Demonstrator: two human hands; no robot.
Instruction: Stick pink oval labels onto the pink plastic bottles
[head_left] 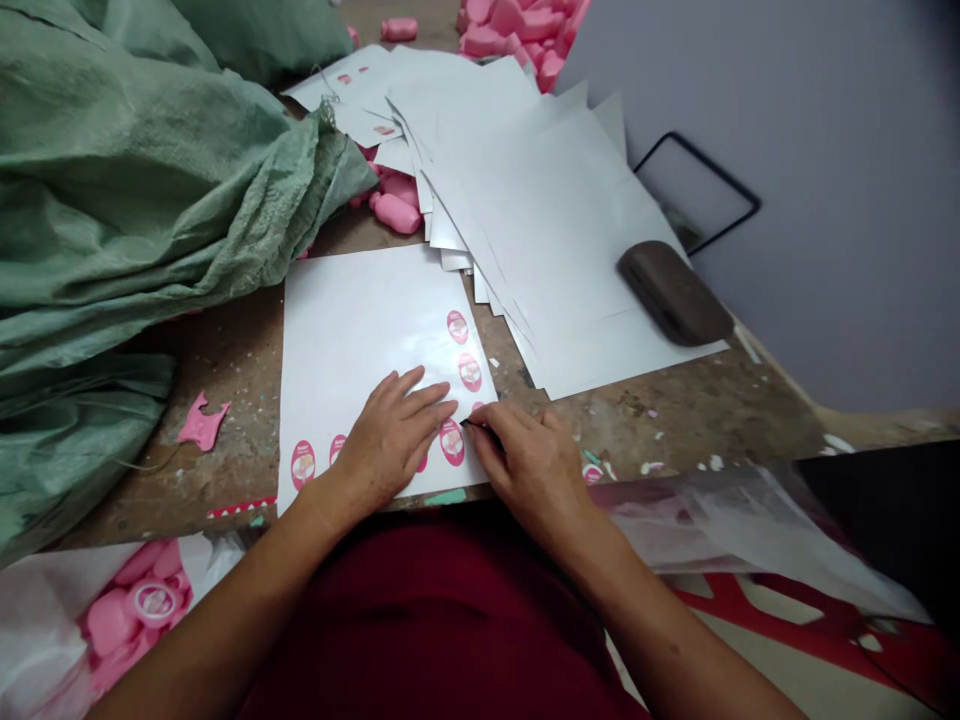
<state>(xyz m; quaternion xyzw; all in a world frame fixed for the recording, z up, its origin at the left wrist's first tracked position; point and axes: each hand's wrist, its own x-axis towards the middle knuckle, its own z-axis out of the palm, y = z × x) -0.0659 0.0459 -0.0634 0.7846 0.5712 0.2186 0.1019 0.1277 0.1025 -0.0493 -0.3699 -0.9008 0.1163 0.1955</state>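
A white sheet (352, 330) with oval pink stickers along its right and bottom edges lies on the worktable. My left hand (390, 435) rests flat on the sheet, its fingers spread and pointing right, covering part of the bottom row. My right hand (525, 455) is closed in a pinch around a small dark pointed tool (466, 423). The tool's tip is beside the upper right of an oval sticker (452, 442) near the sheet's lower right corner. Most of the tool is hidden by my fingers.
A stack of white sheets (525, 220) bears a dark case (675, 293). Green sacking (150, 180) covers the left side. Pink bottles (396, 212) lie behind the sheet, more in a heap (517, 30) at the back. A bag of pink pieces (120, 620) hangs at the lower left.
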